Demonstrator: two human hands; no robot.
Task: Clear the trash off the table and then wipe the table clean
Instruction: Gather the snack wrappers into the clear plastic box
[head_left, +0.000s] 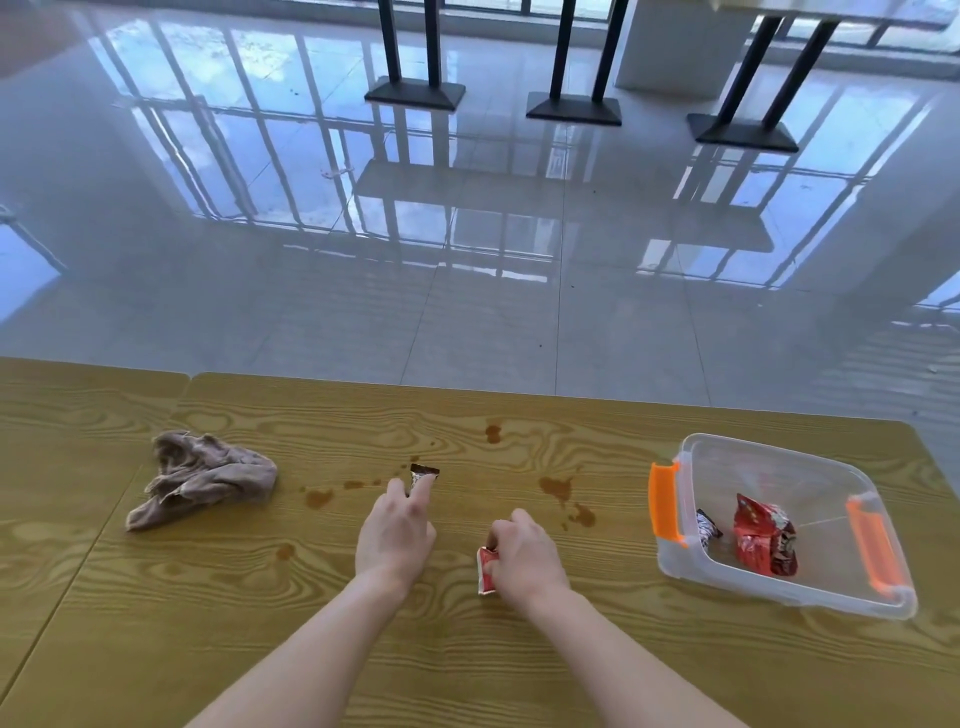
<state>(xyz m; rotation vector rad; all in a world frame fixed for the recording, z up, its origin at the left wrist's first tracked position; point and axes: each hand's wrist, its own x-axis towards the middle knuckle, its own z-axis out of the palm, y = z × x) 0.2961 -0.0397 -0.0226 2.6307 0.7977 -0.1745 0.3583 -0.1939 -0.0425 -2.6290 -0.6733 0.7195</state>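
On the wooden table, my left hand pinches a small dark brown wrapper between its fingertips. My right hand is closed on a small red wrapper that rests on the table. A clear plastic bin with orange handles stands at the right and holds a large red wrapper and a small dark wrapper. A crumpled brown cloth lies at the left. Brown spill stains dot the middle of the table.
The table's far edge runs just beyond the stains, with a glossy tiled floor behind it. Black table legs on square bases stand far back. A seam between two tabletops runs diagonally at the left.
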